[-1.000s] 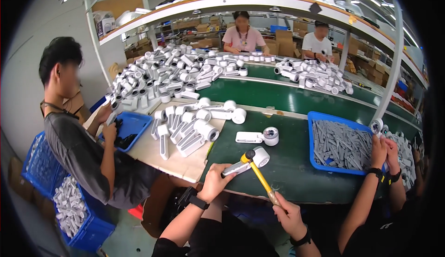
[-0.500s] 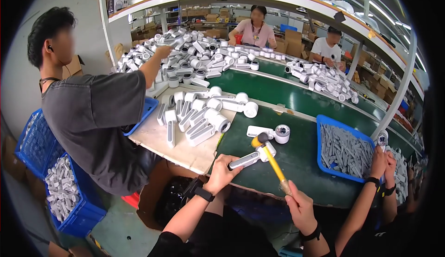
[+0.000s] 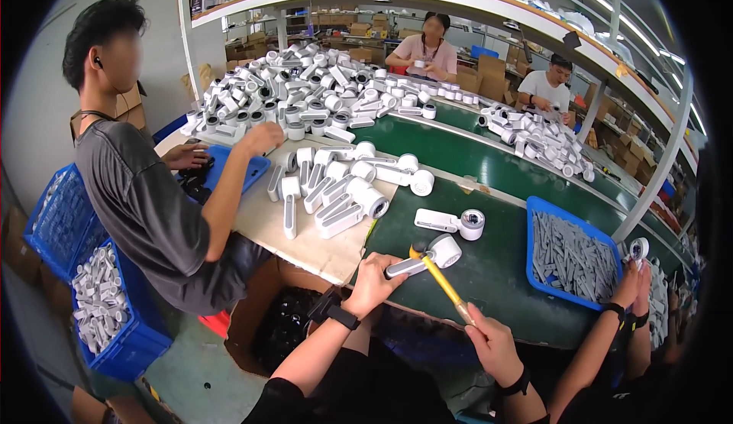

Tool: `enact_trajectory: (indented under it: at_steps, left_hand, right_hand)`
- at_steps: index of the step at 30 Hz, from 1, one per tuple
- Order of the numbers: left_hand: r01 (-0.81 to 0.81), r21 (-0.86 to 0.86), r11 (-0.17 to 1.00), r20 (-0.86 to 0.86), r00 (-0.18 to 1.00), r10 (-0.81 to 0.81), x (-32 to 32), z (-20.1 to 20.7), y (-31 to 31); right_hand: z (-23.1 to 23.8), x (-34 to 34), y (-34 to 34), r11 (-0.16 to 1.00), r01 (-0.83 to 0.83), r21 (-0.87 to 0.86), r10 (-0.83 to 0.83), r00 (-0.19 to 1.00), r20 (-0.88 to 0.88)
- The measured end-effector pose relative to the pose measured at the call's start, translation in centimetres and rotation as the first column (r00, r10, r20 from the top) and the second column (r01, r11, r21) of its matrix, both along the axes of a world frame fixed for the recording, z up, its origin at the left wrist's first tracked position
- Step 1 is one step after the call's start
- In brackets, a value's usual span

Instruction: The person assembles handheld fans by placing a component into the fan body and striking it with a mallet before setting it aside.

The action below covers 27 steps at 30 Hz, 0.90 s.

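Observation:
My left hand (image 3: 372, 285) is closed round the grip end of a white handheld fan (image 3: 446, 251), which lies tilted on the green bench top. In my right hand (image 3: 496, 341) is a mallet (image 3: 440, 277) with a yellow handle and a dark head. The mallet's head is over the fan's grip, close to where it joins the round head; whether they touch I cannot tell. Just behind lies a second white fan (image 3: 471, 224), its round end showing a dark centre. A group of similar white fans (image 3: 336, 187) rests on the pale board to the left.
At the right stands a blue tray (image 3: 532, 267) of grey strips, beside a co-worker's hands (image 3: 632, 290) holding a fan part. Another person (image 3: 145, 187) reaches over a blue tray at left. A large fan pile (image 3: 305, 88) lies behind. Two more people sit across the green belt (image 3: 489, 160).
The mallet's head has come down and left along the fan's grip, uncovering its round head. The person at left has drawn an arm back from the pile. My view has shifted slightly.

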<state>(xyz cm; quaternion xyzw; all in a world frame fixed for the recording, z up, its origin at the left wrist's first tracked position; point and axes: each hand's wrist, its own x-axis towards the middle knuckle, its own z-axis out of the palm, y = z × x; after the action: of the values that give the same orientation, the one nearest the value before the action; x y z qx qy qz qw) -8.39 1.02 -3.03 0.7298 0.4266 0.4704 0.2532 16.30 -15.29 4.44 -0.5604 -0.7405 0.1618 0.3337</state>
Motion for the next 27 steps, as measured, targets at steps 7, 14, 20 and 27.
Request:
enact_trajectory:
  at_steps: [7, 14, 20, 27]
  left_hand:
    - [-0.087, 0.067, 0.994, -0.074, 0.993, 0.092, -0.3, -0.3, -0.5]
    - [-0.180, 0.057, 0.982, -0.128, 0.974, 0.186, -0.6, -1.0, -0.4]
    - [-0.112, 0.057, 0.992, -0.052, 0.992, 0.115, -0.6, -1.0, -0.3]
    - [-0.145, 0.091, 0.985, -0.072, 0.986, 0.152, -0.6, -1.5, -0.3]
  right_hand:
    - [-0.9, -0.6, 0.4, 0.996, -0.081, 0.041, 0.082, 0.997, -0.015]
    - [0.2, -1.6, 0.3, 0.994, -0.107, 0.022, 0.108, 0.994, -0.022]
    - [0.7, -1.9, -0.3, 0.994, -0.103, 0.046, 0.105, 0.994, -0.034]
    - [-0.1, -1.8, -0.7, 0.995, -0.082, 0.052, 0.084, 0.995, -0.048]
